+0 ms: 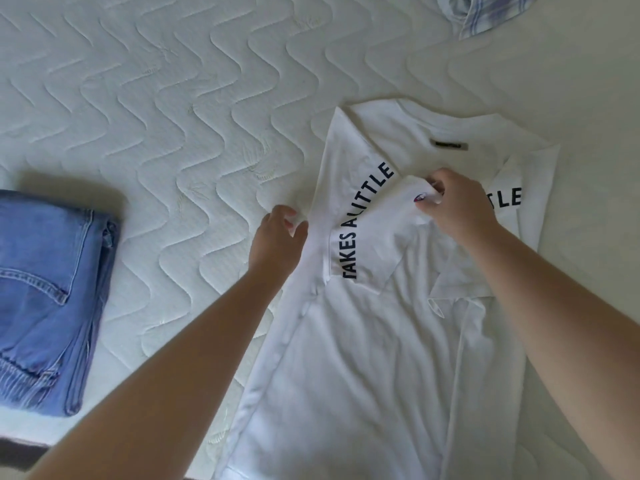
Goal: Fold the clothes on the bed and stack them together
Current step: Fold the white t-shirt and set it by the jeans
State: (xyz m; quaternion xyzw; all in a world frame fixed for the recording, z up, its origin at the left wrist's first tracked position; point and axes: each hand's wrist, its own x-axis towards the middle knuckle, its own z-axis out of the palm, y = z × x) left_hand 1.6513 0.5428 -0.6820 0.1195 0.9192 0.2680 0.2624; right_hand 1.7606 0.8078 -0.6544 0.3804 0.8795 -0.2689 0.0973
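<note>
A white t-shirt (374, 341) with black lettering lies on the bed, collar away from me, both sides folded in over its back. My left hand (277, 242) pinches the shirt's left folded edge. My right hand (457, 206) pinches the tip of the left sleeve, held over the middle of the shirt. A folded pair of blue jeans (48, 296) lies at the left edge of the bed.
The quilted white mattress (166, 109) stretches bare across the left and back. A light blue checked garment (485, 12) lies crumpled at the top edge. The bed's near edge shows at the lower left.
</note>
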